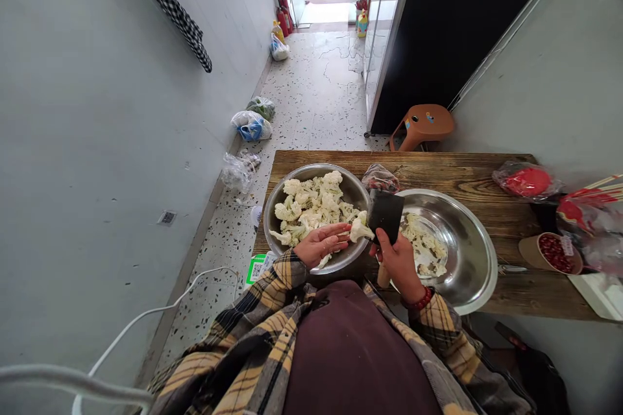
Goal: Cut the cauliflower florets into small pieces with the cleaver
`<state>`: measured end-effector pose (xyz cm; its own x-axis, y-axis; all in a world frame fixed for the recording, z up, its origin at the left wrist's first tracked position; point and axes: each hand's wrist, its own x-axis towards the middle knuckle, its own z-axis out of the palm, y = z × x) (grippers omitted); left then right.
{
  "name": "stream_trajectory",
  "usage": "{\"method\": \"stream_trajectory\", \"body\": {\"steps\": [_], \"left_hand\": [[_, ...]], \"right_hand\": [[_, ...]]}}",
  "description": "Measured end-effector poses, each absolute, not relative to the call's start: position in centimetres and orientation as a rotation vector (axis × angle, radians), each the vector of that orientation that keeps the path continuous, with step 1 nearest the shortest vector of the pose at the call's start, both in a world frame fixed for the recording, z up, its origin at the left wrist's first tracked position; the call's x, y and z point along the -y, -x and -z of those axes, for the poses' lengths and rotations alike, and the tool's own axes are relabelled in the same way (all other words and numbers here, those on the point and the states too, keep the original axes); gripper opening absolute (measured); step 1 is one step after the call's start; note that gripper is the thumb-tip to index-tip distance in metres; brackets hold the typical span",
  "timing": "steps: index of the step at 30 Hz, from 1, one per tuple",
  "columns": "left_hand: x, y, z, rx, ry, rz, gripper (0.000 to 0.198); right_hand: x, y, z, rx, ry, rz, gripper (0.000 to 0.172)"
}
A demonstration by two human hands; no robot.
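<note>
My right hand (402,262) grips a cleaver (385,213) with a dark blade and a wooden handle. Against the blade's left side is a cauliflower floret (360,228), its stem pointing toward my right thumb. My left hand (322,245) is palm up with fingers stretched out, the fingertips close to the floret; whether they touch it I cannot tell. Below my left hand, a steel bowl (269,224) is heaped with cauliflower florets (311,201). On the right, a wider steel basin (470,249) contains smaller cauliflower pieces (422,243).
The bowls stand on a wooden table (457,168). A crumpled bag (379,177) lies behind them. To the right are a tub of red pieces (557,253), a red item in plastic (528,180) and a knife (512,268). An orange stool (428,122) stands beyond the table.
</note>
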<state>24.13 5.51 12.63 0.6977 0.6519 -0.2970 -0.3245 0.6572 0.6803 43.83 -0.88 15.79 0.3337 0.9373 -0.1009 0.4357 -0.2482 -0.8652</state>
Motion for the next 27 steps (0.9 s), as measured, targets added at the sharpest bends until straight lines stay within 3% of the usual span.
{"method": "stream_trajectory", "body": {"steps": [8,16,23,27], "left_hand": [[-5.1,-25.8,-13.0,-0.689,-0.575,-0.705,0.049],[-5.4,-25.2,-12.6,-0.616,-0.481,-0.668,0.048],[-5.8,-24.1,-13.9,-0.569,-0.401,-0.72,0.061],[-5.9,-24.1,-14.3,-0.6,-0.416,-0.742,0.048]], "right_hand": [[0.6,-42.2,-17.7,1.529,1.75,-0.596,0.035],[0.5,-43.8,-17.2,1.267,1.924,-0.639,0.051],[1.9,-51.3,-14.6,1.109,2.114,-0.706,0.049],[3.3,-53.2,-12.9,1.119,2.163,-0.807,0.044]]}}
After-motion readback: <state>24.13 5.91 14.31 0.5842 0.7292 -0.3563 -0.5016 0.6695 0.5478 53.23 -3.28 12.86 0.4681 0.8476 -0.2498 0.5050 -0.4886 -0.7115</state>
